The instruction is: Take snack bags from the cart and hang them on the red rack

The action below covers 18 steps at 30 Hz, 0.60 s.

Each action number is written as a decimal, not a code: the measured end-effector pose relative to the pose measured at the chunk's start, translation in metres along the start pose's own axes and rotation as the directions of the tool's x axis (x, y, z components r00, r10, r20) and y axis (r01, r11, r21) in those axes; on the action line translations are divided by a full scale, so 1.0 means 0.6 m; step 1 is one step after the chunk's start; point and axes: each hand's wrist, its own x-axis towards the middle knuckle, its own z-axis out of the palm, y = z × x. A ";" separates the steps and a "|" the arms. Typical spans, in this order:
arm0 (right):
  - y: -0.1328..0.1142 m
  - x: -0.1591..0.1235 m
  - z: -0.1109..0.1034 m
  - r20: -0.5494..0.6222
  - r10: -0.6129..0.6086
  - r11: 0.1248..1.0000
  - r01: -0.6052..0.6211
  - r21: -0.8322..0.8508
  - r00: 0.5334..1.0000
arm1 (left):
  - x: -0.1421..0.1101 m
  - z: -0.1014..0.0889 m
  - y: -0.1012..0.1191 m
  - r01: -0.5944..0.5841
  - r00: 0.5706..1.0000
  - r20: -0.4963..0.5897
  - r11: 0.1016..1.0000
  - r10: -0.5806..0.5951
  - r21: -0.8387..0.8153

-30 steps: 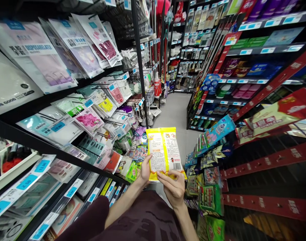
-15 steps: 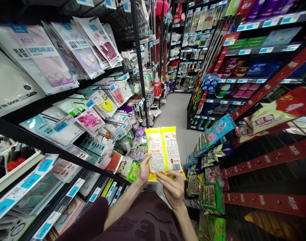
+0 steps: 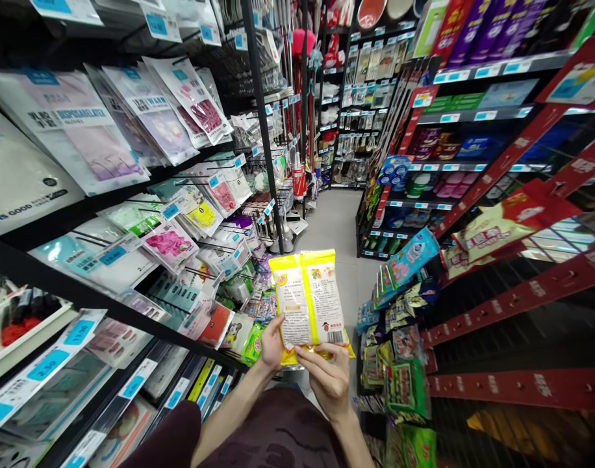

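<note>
In front of my body I hold a yellow snack bag (image 3: 310,302), its printed back with text columns and a barcode facing me. My left hand (image 3: 272,342) grips the lower left edge, thumb on the near face and the other fingers hidden behind. My right hand (image 3: 329,377) is closed at the bottom edge, with fingertips along the lower front of the packet. The bag is upright and tilted slightly back.
On the left, a rack holds hanging packs of gloves (image 3: 168,110) above shelves with price tags (image 3: 49,364). To the right, hanging snack packets (image 3: 407,383) and a red-striped display rack (image 3: 516,387) stand close. A grey floor aisle (image 3: 334,218) runs ahead between shelves.
The bag and both hands sit slightly lower and further left in the picture. The surrounding shelves have shifted too, as the head view has turned a little. The grip looks about the same.
</note>
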 end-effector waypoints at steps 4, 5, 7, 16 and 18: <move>-0.004 -0.005 -0.005 0.029 0.020 1.000 -0.019 -0.018 0.999 | 0.000 -0.001 -0.003 0.033 0.999 0.002 0.999 -0.033 -0.025; -0.004 -0.006 -0.006 0.040 0.023 0.999 -0.022 -0.023 0.999 | 0.000 0.000 -0.003 0.042 0.999 -0.003 0.999 -0.042 -0.029; -0.006 -0.010 -0.008 0.047 0.031 0.999 -0.029 -0.038 0.998 | -0.002 0.002 -0.004 0.047 0.999 -0.017 0.998 -0.047 -0.031; -0.012 -0.019 -0.017 0.149 0.099 0.995 -0.095 -0.036 0.984 | -0.006 0.003 -0.005 0.023 1.000 -0.016 1.000 -0.023 -0.004; -0.015 -0.016 -0.028 0.239 0.103 0.995 -0.103 -0.012 0.966 | -0.004 -0.002 -0.001 0.021 1.000 -0.011 1.000 -0.021 0.001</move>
